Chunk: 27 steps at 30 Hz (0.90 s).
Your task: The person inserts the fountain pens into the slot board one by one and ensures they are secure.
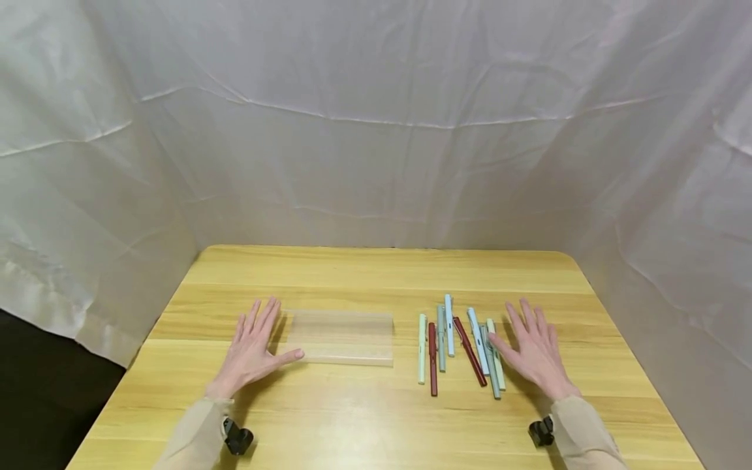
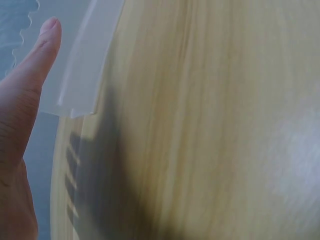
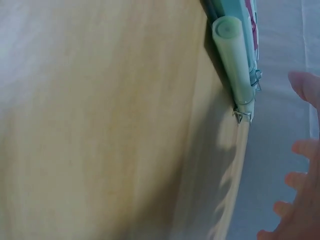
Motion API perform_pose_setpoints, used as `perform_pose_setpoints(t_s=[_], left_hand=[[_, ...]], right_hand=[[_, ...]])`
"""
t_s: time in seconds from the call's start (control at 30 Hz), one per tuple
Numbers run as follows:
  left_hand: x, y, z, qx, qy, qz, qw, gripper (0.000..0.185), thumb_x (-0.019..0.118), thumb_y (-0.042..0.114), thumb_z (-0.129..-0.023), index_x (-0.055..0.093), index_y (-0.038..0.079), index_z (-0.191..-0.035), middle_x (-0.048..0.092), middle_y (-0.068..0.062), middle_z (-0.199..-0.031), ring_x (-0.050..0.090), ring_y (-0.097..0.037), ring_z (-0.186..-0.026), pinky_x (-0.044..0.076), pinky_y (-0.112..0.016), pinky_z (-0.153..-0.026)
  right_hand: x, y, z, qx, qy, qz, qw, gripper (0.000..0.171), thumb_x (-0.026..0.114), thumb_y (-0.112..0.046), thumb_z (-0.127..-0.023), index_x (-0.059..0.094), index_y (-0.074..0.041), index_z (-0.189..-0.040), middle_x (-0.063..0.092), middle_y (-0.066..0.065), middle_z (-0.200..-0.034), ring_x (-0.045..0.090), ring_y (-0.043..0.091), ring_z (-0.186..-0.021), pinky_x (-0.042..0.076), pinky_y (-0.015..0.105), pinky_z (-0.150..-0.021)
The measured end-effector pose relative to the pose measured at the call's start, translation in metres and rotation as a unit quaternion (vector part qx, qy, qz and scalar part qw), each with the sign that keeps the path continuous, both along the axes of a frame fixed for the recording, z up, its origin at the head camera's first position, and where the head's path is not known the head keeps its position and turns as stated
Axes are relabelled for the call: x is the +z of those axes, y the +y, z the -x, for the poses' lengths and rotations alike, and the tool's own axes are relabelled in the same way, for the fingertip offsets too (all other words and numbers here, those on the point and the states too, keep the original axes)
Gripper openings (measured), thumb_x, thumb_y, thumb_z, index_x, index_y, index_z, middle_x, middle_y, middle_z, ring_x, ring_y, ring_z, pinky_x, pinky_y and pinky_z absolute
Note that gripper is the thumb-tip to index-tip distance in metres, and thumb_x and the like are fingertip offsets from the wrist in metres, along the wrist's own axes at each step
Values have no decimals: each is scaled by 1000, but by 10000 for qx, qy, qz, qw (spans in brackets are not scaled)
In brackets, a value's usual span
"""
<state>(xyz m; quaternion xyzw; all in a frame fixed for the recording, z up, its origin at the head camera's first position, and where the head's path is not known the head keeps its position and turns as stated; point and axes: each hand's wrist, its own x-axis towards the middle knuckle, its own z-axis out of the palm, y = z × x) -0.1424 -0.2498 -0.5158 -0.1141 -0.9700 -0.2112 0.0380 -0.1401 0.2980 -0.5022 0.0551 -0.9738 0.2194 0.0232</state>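
A transparent plastic rack (image 1: 343,334) lies left of centre on the table; in the left wrist view one edge looks scalloped. Beside its left end my left hand (image 1: 249,358) is spread, holding nothing, its thumb over the rack's near left corner. Whether the thumb touches the rack I cannot tell. Several capped pens lie right of centre, among them a pale green pen (image 1: 422,349), a dark red pen (image 1: 469,350), a light blue pen (image 1: 449,326) and a grey-green pen (image 1: 442,346). Just right of the group my right hand (image 1: 536,354) spreads its fingers, also holding nothing.
The wooden table (image 1: 352,424) has rounded far corners. Pale fabric sheeting (image 1: 376,163) hangs behind it and along both sides. A small black camera (image 1: 237,438) sits at the left wrist, another camera (image 1: 542,431) at the right. A dark area shows at lower left.
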Motion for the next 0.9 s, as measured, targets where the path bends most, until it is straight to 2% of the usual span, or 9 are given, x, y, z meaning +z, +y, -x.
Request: perform_pose_setpoints(t_s=[0.27, 0.4, 0.53, 0.67, 0.77, 0.9], left_hand=[[-9, 6, 1, -250, -76, -617, 9977, 122, 82, 59, -71, 17, 8, -160, 23, -23, -165, 7, -47, -155, 5, -68, -124], [-11, 6, 1, -306, -93, -972, 9947, 123, 86, 55, -68, 19, 9, -160, 20, -28, -164, 8, -49, -154, 4, -69, -124], [-12, 5, 1, -404, -99, -1303, 9906, 121, 89, 50, -65, 24, 8, -158, 18, -29, -164, 9, -50, -153, 2, -69, -123], [-12, 5, 0, -514, -64, -1483, 9876, 117, 91, 47, -63, 30, 6, -155, 23, -28, -163, 10, -51, -153, 2, -71, -123], [-12, 6, -1, -538, -114, -1670, 9844, 115, 93, 44, -63, 32, 5, -152, 26, -28, -161, 12, -51, -152, 7, -75, -120], [-12, 8, -3, -558, -371, -2071, 9760, 117, 94, 39, -63, 27, 4, -153, 30, -26, -158, 24, -51, -148, 20, -77, -114]], right_hand=[[1, 1, 2, 70, -62, 242, 9997, 84, 53, -51, -99, 18, -6, -160, 2, 27, -167, 3, 57, -150, 3, 80, -115], [0, 1, 1, 93, -102, 393, 9991, 84, 54, -49, -99, 18, -4, -160, 6, 31, -165, 8, 58, -149, 5, 79, -116], [-2, 1, 0, 93, -73, 516, 9986, 80, 56, -47, -100, 23, -2, -158, 16, 34, -162, 17, 58, -145, 15, 81, -112], [-4, 1, 0, 62, -24, 619, 9981, 76, 57, -44, -100, 28, -2, -156, 25, 34, -157, 25, 56, -140, 27, 82, -104], [-4, 0, 1, 47, 32, 670, 9977, 72, 57, -42, -100, 32, -1, -154, 30, 34, -153, 29, 54, -136, 31, 81, -102], [-5, -1, 0, 40, 41, 707, 9975, 70, 58, -41, -100, 35, 0, -152, 36, 34, -147, 33, 53, -132, 35, 79, -100]])
